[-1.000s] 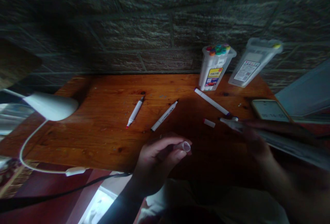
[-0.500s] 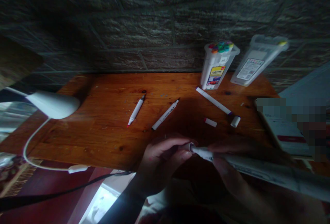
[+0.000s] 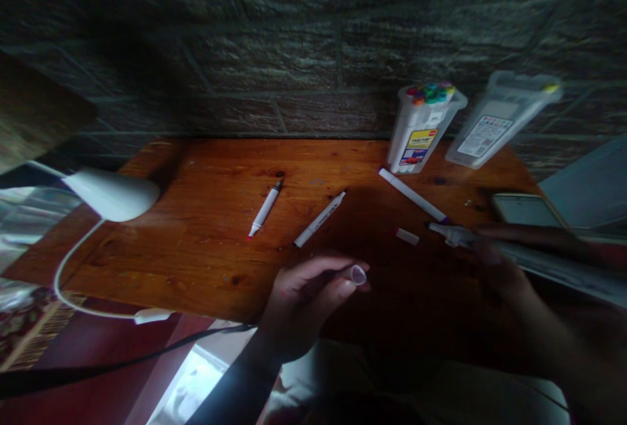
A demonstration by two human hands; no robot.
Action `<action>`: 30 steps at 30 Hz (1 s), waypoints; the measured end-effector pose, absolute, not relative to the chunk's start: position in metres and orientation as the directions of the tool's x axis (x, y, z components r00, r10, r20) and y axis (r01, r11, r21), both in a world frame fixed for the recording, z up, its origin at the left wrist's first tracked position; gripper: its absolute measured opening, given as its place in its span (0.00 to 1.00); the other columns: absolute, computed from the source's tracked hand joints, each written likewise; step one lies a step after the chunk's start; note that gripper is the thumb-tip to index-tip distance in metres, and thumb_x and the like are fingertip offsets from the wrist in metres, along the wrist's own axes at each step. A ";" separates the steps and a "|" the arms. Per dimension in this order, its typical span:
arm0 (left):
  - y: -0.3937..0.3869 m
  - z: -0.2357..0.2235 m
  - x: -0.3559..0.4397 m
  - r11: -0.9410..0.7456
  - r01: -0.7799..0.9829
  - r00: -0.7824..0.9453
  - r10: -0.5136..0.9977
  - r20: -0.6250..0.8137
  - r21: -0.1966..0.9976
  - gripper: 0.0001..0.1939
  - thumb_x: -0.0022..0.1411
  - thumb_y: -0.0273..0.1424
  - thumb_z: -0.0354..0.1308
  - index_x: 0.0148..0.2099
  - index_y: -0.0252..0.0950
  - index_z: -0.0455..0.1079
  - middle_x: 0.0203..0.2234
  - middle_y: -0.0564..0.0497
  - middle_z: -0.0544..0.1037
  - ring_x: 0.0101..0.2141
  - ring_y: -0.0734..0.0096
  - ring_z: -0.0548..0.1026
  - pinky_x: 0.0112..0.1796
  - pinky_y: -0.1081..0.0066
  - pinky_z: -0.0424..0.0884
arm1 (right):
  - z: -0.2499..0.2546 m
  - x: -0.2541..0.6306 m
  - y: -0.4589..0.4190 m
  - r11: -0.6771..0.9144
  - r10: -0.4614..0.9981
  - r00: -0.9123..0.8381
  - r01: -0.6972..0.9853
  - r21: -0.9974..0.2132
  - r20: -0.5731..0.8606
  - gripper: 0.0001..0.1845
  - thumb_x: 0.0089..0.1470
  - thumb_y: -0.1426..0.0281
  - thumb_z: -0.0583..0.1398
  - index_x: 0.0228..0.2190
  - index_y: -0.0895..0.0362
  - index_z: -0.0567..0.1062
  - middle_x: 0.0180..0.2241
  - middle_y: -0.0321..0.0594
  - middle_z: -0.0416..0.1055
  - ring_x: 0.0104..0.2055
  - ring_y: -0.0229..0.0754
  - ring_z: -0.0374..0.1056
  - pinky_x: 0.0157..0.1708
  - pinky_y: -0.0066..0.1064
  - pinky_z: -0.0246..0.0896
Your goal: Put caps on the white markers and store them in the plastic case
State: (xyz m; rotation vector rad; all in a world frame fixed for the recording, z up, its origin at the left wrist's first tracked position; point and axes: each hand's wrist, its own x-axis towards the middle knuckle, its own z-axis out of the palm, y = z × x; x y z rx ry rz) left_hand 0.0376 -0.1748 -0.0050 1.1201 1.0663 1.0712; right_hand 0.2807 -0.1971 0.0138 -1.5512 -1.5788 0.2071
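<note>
In the head view, my left hand (image 3: 308, 301) was closed in a pinch, thumb against fingers, on a short hollow cap (image 3: 357, 275), its round mouth turned toward my right. My right hand (image 3: 509, 281), blurred, was closed around a long white marker (image 3: 553, 269), its dark tip pointing toward my left hand but well apart from the cap. I could not tell how each finger sat on it.

My right hand and its marker partly hid the phone (image 3: 529, 209) just beyond them. Past the marker's tip lay a purple-ended marker (image 3: 414, 195), and between my two grips, a little beyond, a loose cap (image 3: 407, 236) with a reddish end. Beyond my left grip lay a black-ended marker (image 3: 321, 219), and left of that a pink-tipped marker (image 3: 264, 211). Farther left stood a white lamp (image 3: 112, 195), its cord looping down toward me.

Counted up, three markers and one cap lay clearly in sight on the table (image 3: 196, 236), with one marker and one cap in my hands. Two cases stood beyond my right grip: a filled case (image 3: 424, 131), its bright ends too bunched to count, and a tilted case (image 3: 502, 121) with one yellow end showing.

Both cases were clear and looked like plastic, tall and narrow. The table was reddish, knotty wood, flecked with specks; the wall (image 3: 304, 53) behind was rough, dark block.
</note>
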 end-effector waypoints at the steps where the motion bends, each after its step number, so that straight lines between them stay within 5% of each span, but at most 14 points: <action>1: -0.175 -0.005 0.038 0.120 -0.117 0.162 0.982 -0.100 0.986 0.07 0.59 0.34 0.66 0.38 0.37 0.80 0.30 0.47 0.83 0.30 0.67 0.78 0.35 0.68 0.75 | 0.014 0.279 -0.198 0.201 0.874 0.177 0.714 -0.670 0.452 0.08 0.58 0.63 0.63 0.40 0.47 0.78 0.39 0.37 0.77 0.39 0.47 0.76 0.45 0.40 0.73; 3: -0.175 -0.005 0.039 0.136 -0.142 0.168 0.980 -0.111 0.981 0.07 0.59 0.34 0.66 0.38 0.38 0.80 0.29 0.48 0.83 0.30 0.69 0.78 0.34 0.70 0.75 | 0.016 0.274 -0.199 0.182 0.872 0.224 0.677 -0.713 0.435 0.08 0.57 0.61 0.64 0.40 0.47 0.78 0.40 0.37 0.76 0.39 0.47 0.76 0.45 0.41 0.74; 6: -0.176 -0.005 0.039 0.166 -0.175 0.177 0.975 -0.134 0.970 0.05 0.58 0.31 0.67 0.38 0.38 0.80 0.29 0.48 0.83 0.31 0.69 0.79 0.36 0.70 0.76 | 0.018 0.269 -0.199 0.140 0.876 0.306 0.577 -0.804 0.372 0.08 0.56 0.61 0.65 0.39 0.47 0.77 0.37 0.37 0.75 0.31 0.42 0.74 0.30 0.32 0.76; 8: -0.176 -0.005 0.038 0.169 -0.192 0.182 0.974 -0.134 0.967 0.05 0.57 0.28 0.67 0.38 0.38 0.80 0.31 0.49 0.83 0.33 0.70 0.80 0.38 0.71 0.76 | 0.018 0.270 -0.199 0.121 0.903 0.302 0.502 -0.856 0.305 0.09 0.55 0.61 0.65 0.39 0.48 0.77 0.35 0.36 0.74 0.23 0.36 0.70 0.17 0.24 0.69; 11: -0.173 -0.009 0.034 0.116 -0.161 0.211 0.974 -0.080 0.980 0.07 0.56 0.25 0.68 0.39 0.37 0.79 0.34 0.49 0.84 0.36 0.70 0.80 0.39 0.73 0.77 | 0.016 0.272 -0.198 0.133 0.943 0.234 0.388 -0.912 0.237 0.10 0.55 0.62 0.65 0.40 0.49 0.76 0.35 0.36 0.75 0.18 0.32 0.66 0.10 0.21 0.61; 19: -0.166 -0.024 0.033 -0.138 -0.013 0.229 0.964 0.138 0.990 0.12 0.55 0.21 0.68 0.40 0.39 0.77 0.35 0.53 0.84 0.36 0.73 0.82 0.40 0.78 0.80 | 0.014 0.273 -0.201 0.065 0.975 0.197 0.171 -0.983 0.098 0.10 0.62 0.61 0.60 0.44 0.48 0.77 0.18 0.29 0.66 0.19 0.33 0.64 0.21 0.23 0.64; 23: -0.163 -0.028 0.032 -0.266 0.116 0.219 0.947 0.237 0.957 0.12 0.58 0.23 0.67 0.44 0.42 0.76 0.37 0.55 0.84 0.38 0.74 0.82 0.40 0.78 0.79 | 0.010 0.277 -0.200 0.039 0.983 0.171 0.131 -0.991 0.061 0.11 0.61 0.59 0.60 0.33 0.51 0.78 0.30 0.35 0.74 0.30 0.36 0.69 0.29 0.24 0.65; 25: -0.157 -0.031 0.031 -0.365 0.272 0.231 0.923 0.308 0.890 0.11 0.60 0.25 0.66 0.45 0.42 0.76 0.39 0.54 0.83 0.39 0.73 0.81 0.42 0.76 0.78 | 0.007 0.279 -0.199 0.041 0.991 0.124 0.077 -0.996 0.050 0.11 0.61 0.59 0.59 0.33 0.51 0.76 0.34 0.36 0.73 0.36 0.38 0.69 0.33 0.25 0.66; 30: -0.135 -0.044 0.034 -0.619 0.537 0.423 0.786 0.452 0.573 0.08 0.62 0.24 0.63 0.43 0.39 0.76 0.38 0.51 0.82 0.40 0.67 0.79 0.45 0.67 0.76 | 0.003 0.283 -0.197 -0.141 0.986 0.106 0.144 -0.979 -0.126 0.15 0.63 0.55 0.56 0.48 0.47 0.71 0.30 0.32 0.68 0.29 0.35 0.64 0.27 0.24 0.63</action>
